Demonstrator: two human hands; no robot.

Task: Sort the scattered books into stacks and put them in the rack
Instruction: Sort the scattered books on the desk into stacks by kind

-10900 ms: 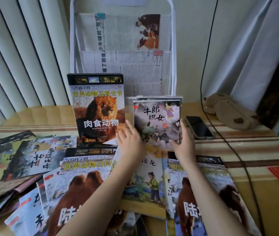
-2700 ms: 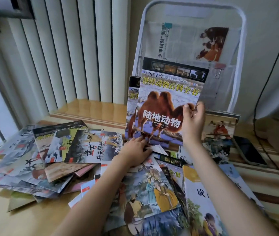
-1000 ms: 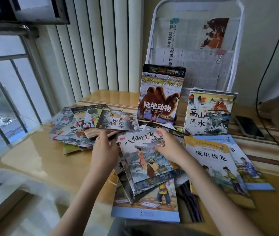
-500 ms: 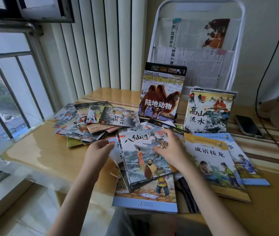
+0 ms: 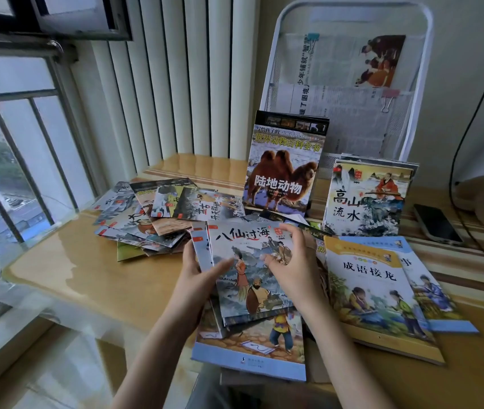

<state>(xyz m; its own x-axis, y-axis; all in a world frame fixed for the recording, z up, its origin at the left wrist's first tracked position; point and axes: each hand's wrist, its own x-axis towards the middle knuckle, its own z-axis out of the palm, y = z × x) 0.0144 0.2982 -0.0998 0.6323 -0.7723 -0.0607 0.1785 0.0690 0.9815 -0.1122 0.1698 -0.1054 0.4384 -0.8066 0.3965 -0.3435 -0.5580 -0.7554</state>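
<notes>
A thin picture book (image 5: 246,270) with figures on waves lies on top of a small pile in front of me. My left hand (image 5: 199,276) grips the left edge of this pile, thumb on the cover. My right hand (image 5: 290,261) rests on the book's right side, fingers curled at its top edge. A white wire rack (image 5: 417,93) stands at the back. A camel book stack (image 5: 285,169) and a mountain-and-water book stack (image 5: 364,202) stand upright at its foot. More books (image 5: 158,211) lie scattered to the left.
Two flat books, a yellow one (image 5: 373,290) over a blue one (image 5: 429,287), lie to the right. A phone (image 5: 438,225) and a black cable (image 5: 476,240) are at far right. Newspapers hang clipped in the rack. The table's left edge meets a barred window (image 5: 13,172).
My left hand has moved right from the bare table and taken hold of the pile's left edge. My right hand shifted slightly on the cover. The view moved a little closer.
</notes>
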